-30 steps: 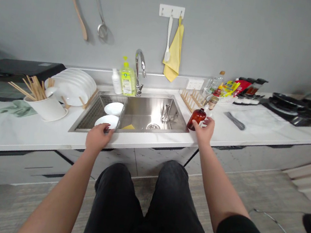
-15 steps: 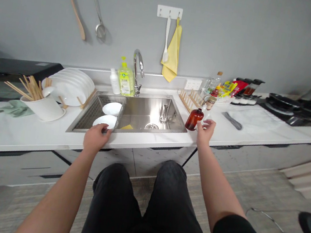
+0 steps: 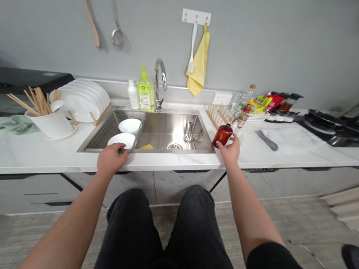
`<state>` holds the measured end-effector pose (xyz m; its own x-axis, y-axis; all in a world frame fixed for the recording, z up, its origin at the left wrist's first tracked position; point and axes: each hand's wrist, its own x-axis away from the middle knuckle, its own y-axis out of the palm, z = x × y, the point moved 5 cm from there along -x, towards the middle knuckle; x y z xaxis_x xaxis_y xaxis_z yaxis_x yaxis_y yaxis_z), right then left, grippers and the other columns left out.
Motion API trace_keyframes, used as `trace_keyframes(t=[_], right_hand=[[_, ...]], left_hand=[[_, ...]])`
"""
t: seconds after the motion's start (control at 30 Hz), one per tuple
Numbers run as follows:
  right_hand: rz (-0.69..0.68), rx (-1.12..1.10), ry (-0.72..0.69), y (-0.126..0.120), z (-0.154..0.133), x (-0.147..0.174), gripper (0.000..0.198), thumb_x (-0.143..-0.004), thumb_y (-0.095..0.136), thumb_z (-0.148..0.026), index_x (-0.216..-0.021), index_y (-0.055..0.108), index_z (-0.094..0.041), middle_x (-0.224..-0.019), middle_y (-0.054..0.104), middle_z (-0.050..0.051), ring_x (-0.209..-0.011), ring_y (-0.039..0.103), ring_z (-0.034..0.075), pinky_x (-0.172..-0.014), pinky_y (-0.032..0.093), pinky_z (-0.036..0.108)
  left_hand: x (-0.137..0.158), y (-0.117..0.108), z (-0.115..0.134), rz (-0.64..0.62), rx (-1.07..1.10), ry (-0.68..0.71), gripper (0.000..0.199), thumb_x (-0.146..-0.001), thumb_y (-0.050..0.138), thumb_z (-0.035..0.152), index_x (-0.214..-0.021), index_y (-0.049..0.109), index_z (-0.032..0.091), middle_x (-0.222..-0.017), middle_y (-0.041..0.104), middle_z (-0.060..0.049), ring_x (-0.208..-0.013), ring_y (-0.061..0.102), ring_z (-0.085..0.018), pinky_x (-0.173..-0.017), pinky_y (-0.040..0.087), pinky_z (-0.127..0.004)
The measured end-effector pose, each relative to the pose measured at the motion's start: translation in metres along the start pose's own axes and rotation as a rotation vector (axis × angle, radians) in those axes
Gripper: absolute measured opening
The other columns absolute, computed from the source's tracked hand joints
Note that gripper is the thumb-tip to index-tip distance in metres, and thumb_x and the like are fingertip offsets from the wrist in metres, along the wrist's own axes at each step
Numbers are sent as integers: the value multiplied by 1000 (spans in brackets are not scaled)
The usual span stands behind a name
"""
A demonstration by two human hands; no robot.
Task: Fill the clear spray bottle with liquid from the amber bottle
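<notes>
At the sink's front left, my left hand point(image 3: 112, 158) has its fingers curled at the front rim of a grey drain basket point(image 3: 135, 140), right against a white bowl point(image 3: 122, 139). A second white bowl point(image 3: 129, 125) sits behind it in the basket. What exactly those fingertips grip is partly hidden. My right hand point(image 3: 230, 151) holds an amber bottle point(image 3: 223, 135) by its lower right side, thumb in front and fingers behind. The bottle stands upright at the right edge of the steel sink point(image 3: 167, 123). Behind the hand is a clear glass jar point(image 3: 240, 120).
A tall faucet point(image 3: 160, 77) and a green soap bottle point(image 3: 145, 93) stand behind the sink. Left are stacked white plates point(image 3: 83, 105) and a chopstick holder point(image 3: 52, 125). A wooden rack point(image 3: 215, 115), white basket point(image 3: 257, 116), grey tongs-like utensil point(image 3: 266, 140) and stove point(image 3: 339, 132) lie right.
My right hand has moved slightly left and closed around the amber bottle's lower side, its thumb now in front. The bottle has shifted a little left. My left hand has stayed in place.
</notes>
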<state>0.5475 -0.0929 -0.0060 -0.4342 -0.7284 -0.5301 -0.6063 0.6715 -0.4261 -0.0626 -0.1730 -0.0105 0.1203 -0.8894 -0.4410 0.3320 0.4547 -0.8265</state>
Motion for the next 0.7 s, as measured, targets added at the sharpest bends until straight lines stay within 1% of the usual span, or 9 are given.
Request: trace_keyframes(t=[0.07, 0.13, 0.23, 0.33, 0.4, 0.5, 0.57, 0.63, 0.7], right_hand=[[8, 19, 13, 0, 2, -1, 104, -77, 90, -58, -164, 54, -13, -139, 71, 21, -122, 69, 39, -112, 59, 60], [12, 41, 15, 0, 3, -1, 102, -73, 91, -58, -159, 59, -12, -135, 71, 20, -119, 69, 39, -112, 59, 59], [34, 61, 5, 0, 4, -2, 93, -69, 93, -60, -145, 67, -14, -133, 71, 20, -120, 68, 39, -114, 58, 58], [66, 67, 22, -2, 4, 0, 84, -69, 92, -61, -135, 67, -16, -134, 72, 21, -124, 68, 40, -117, 56, 58], [55, 67, 53, -1, 4, 1, 83, -71, 91, -62, -135, 66, -17, -136, 73, 22, -124, 69, 40, -117, 56, 58], [17, 56, 104, -2, 4, 3, 86, -73, 90, -65, -139, 62, -18, -137, 75, 21, -119, 73, 40, -111, 59, 57], [49, 29, 138, -7, 3, 5, 89, -72, 91, -68, -140, 61, -18, -136, 76, 20, -110, 74, 38, -105, 61, 56], [125, -29, 153, -14, 1, 9, 94, -70, 91, -70, -142, 61, -18, -137, 75, 20, -100, 74, 35, -101, 63, 57], [147, -125, 117, -18, -7, 17, 98, -69, 92, -73, -144, 61, -18, -137, 75, 19, -96, 73, 33, -98, 64, 58]], left_hand=[[0, 0, 0, 0, -1, 3, 49, -103, 60, 53, -126, 84, 18, -125, 88, -16, -122, 79, -40, -107, 60, -49], [0, 0, 1, 1, -4, 7, 48, -103, 60, 52, -125, 84, 18, -125, 88, -16, -122, 79, -40, -107, 60, -49], [0, 0, 1, 2, -12, 1, 47, -102, 60, 52, -124, 85, 18, -124, 88, -16, -121, 79, -39, -107, 60, -49], [0, 1, 0, 3, -16, -3, 47, -102, 60, 52, -123, 85, 18, -126, 88, -16, -121, 79, -40, -106, 60, -49], [0, 2, 0, 2, -12, -1, 46, -102, 60, 52, -123, 85, 18, -125, 88, -16, -121, 79, -40, -106, 60, -49], [0, 2, 0, 2, -8, 0, 46, -102, 61, 52, -123, 85, 18, -124, 87, -16, -121, 79, -40, -107, 60, -50], [0, 1, 0, 8, -10, 0, 45, -103, 61, 52, -122, 85, 18, -125, 87, -16, -121, 79, -40, -108, 60, -49], [1, 0, 1, 10, -10, 7, 45, -103, 60, 51, -121, 85, 18, -126, 88, -17, -121, 79, -40, -107, 60, -49], [1, -1, 3, 9, -7, 14, 44, -104, 60, 51, -121, 85, 19, -125, 88, -17, -120, 80, -40, -106, 60, -49]])
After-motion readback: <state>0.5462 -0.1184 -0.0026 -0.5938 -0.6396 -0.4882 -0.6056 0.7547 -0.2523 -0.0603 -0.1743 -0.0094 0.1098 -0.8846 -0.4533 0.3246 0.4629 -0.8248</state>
